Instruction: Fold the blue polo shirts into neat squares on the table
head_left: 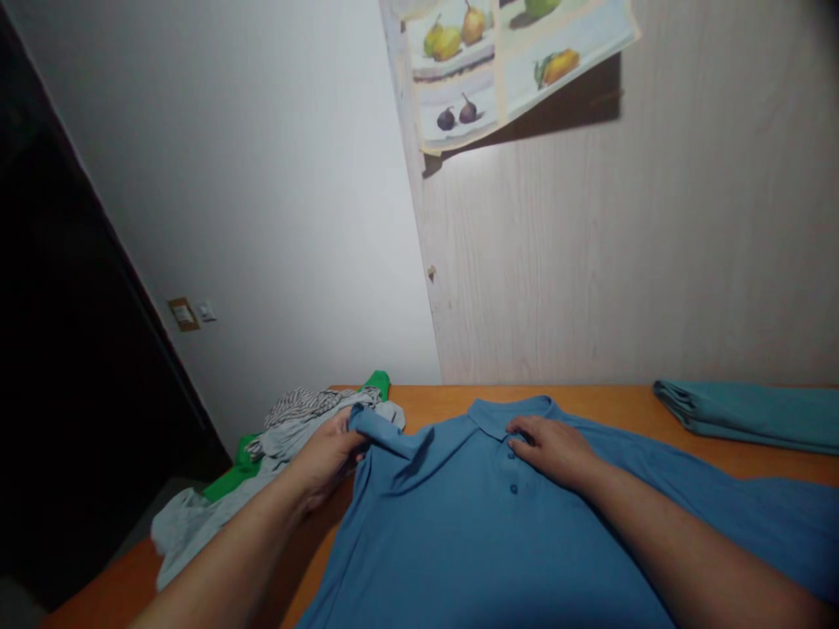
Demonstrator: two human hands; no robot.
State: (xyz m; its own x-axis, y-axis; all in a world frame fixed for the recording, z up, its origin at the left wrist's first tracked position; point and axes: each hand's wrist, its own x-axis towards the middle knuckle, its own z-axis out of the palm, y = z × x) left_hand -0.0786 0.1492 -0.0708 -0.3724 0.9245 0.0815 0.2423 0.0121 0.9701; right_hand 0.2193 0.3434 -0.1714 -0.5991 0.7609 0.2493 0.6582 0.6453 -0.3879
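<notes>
A blue polo shirt [472,533] lies front up on an orange table [609,406], collar toward the wall. My left hand [328,459] is closed on the shirt's left sleeve, which is lifted and bunched at the shoulder. My right hand [551,445] lies flat on the shirt just below the collar, next to the button placket, fingers stretched out and pressing the cloth.
A heap of grey, striped and green clothes [281,437] lies at the table's left end. A folded teal garment [753,415] rests at the back right. Behind the table are a white wall, a pale wood panel and a fruit picture [504,61]. A dark doorway is at left.
</notes>
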